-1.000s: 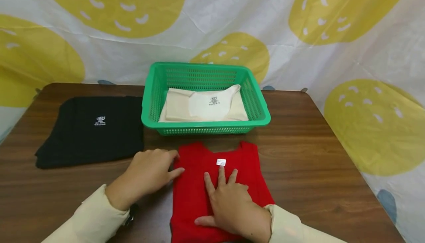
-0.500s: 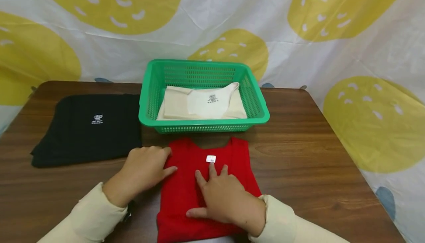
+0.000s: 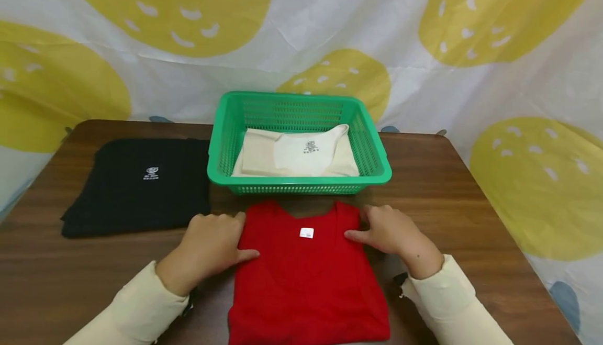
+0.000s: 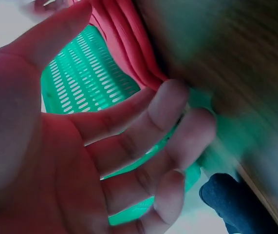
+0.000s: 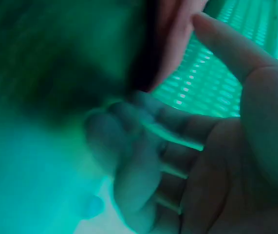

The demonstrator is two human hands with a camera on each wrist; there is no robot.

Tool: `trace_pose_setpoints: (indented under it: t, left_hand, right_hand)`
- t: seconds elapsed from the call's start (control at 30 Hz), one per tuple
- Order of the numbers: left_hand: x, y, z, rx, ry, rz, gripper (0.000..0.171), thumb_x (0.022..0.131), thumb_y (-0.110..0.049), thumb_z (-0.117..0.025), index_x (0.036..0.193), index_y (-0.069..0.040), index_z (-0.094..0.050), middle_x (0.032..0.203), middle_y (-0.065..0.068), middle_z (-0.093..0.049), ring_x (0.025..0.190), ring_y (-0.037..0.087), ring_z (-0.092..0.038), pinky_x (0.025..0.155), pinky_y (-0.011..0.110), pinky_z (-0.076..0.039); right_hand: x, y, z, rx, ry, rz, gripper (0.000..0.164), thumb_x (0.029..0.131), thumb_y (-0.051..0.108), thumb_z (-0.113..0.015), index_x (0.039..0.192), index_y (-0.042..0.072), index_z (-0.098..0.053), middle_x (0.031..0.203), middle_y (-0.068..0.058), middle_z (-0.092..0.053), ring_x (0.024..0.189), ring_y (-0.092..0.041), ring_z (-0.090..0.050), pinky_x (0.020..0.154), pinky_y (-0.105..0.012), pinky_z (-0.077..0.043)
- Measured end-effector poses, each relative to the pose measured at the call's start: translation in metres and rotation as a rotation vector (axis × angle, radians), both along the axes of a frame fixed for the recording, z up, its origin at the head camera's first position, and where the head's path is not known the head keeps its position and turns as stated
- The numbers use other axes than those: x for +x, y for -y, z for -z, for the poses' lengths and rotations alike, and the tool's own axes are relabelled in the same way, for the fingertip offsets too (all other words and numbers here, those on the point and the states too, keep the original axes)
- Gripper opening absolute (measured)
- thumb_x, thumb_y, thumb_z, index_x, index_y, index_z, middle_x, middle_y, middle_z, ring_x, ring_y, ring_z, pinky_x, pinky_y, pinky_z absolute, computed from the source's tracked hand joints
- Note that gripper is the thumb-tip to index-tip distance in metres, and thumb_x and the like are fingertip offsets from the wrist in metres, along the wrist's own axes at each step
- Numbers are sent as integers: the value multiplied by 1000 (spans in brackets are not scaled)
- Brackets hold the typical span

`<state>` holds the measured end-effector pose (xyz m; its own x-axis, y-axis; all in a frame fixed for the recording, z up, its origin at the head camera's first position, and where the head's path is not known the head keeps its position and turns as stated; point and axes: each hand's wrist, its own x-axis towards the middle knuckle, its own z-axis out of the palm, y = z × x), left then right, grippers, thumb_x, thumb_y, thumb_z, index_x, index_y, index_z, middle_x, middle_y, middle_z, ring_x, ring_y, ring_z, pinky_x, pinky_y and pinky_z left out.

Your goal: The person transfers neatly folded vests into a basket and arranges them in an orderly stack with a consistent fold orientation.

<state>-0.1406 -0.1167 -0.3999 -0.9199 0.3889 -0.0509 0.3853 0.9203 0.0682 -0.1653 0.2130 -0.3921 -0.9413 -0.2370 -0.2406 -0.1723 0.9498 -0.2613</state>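
Observation:
A folded red tank top (image 3: 306, 282) with a small white label lies on the table in front of the basket. My left hand (image 3: 207, 245) holds its upper left edge, the thumb on top and the bent fingers at the side, where the left wrist view shows stacked red layers. Opposite, my right hand (image 3: 395, 235) grips the upper right edge, thumb on the fabric. Blur in the right wrist view partly hides where those fingertips meet the cloth. Behind the neckline stands a green basket (image 3: 301, 181) with a folded cream garment (image 3: 261, 151) inside.
A folded black garment (image 3: 146, 193) with a white print lies at the left of the brown wooden table (image 3: 447, 203). A white curtain with yellow shapes (image 3: 226, 73) hangs behind the table.
My right hand has lifted off the middle of the red tank top and moved to its right edge. My left hand stays at the left edge. The head view shifts slightly.

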Motion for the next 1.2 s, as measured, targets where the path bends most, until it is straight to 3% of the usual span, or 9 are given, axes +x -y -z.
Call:
trace_pose_setpoints:
  t: [0.13, 0.27, 0.43, 0.57, 0.7, 0.8, 0.93, 1.07, 1.2]
  left_hand:
    - [1, -1, 2, -1, 4, 14, 57, 73, -57, -81, 97, -8, -63, 71, 3, -61, 65, 23, -64, 52, 40, -47]
    - [0, -3, 3, 18, 2, 25, 60, 72, -56, -83, 100, -7, -63, 76, 4, -64, 69, 24, -66, 53, 42, -48]
    - [0, -6, 3, 39, 31, 36, 61, 72, -55, -84, 104, -7, -62, 83, 6, -67, 75, 26, -68, 57, 44, -50]
    - [0, -5, 4, 50, 77, 36, 58, 72, -53, -84, 102, -9, -62, 85, 6, -67, 77, 27, -68, 59, 46, -50]
    - [-1, -4, 4, 89, 145, 43, 45, 73, -47, -85, 91, -13, -61, 79, 2, -63, 72, 24, -65, 58, 45, -48]
    - [-2, -4, 5, 137, 179, 40, 38, 74, -41, -86, 81, -17, -57, 71, -3, -58, 66, 19, -60, 56, 41, -45]
    - [-2, -4, 5, 183, 190, 36, 36, 76, -35, -85, 75, -20, -53, 66, -6, -52, 60, 15, -52, 53, 37, -39]
    - [-2, -4, 5, 231, 214, 66, 31, 79, -27, -80, 78, -20, -50, 65, -5, -49, 59, 16, -48, 52, 35, -36]
    - [-4, -2, 4, 335, 278, 120, 26, 79, -17, -75, 85, -19, -50, 65, -5, -50, 57, 13, -47, 51, 31, -37]
  right_hand:
    - [-7, -4, 8, -94, 63, -23, 64, 80, 47, -80, 122, 6, -55, 91, -1, -66, 78, -16, -62, 69, -36, -52]
    - [-6, -2, 9, -164, 101, -89, 76, 78, 41, -83, 133, 3, -46, 99, -3, -67, 88, -16, -65, 77, -37, -55]
    - [-2, -2, 11, -288, 199, -107, 73, 81, 28, -84, 135, 0, -43, 89, -4, -64, 62, -16, -62, 61, -34, -55]
    - [-2, -2, 12, -344, 282, -122, 58, 83, 21, -81, 128, 2, -49, 82, -3, -62, 44, -16, -55, 49, -33, -53]
    - [-4, -1, 15, -366, 307, -196, 37, 84, 18, -80, 112, 5, -60, 78, 0, -64, 46, -12, -56, 50, -31, -54]
    - [-6, -1, 16, -369, 268, -276, 27, 84, 17, -79, 104, 8, -65, 78, 4, -65, 56, -7, -58, 55, -27, -53]
    - [-8, 0, 12, -369, 239, -363, 26, 83, 19, -79, 105, 12, -67, 84, 7, -66, 69, -4, -59, 64, -24, -52]
    - [-7, 0, 10, -419, 378, -345, 35, 83, 16, -79, 113, 12, -61, 91, 2, -67, 72, -10, -64, 58, -30, -57]
    - [-8, 1, 8, -439, 490, -290, 39, 83, 13, -80, 116, 11, -59, 93, -1, -67, 73, -15, -67, 51, -35, -58]
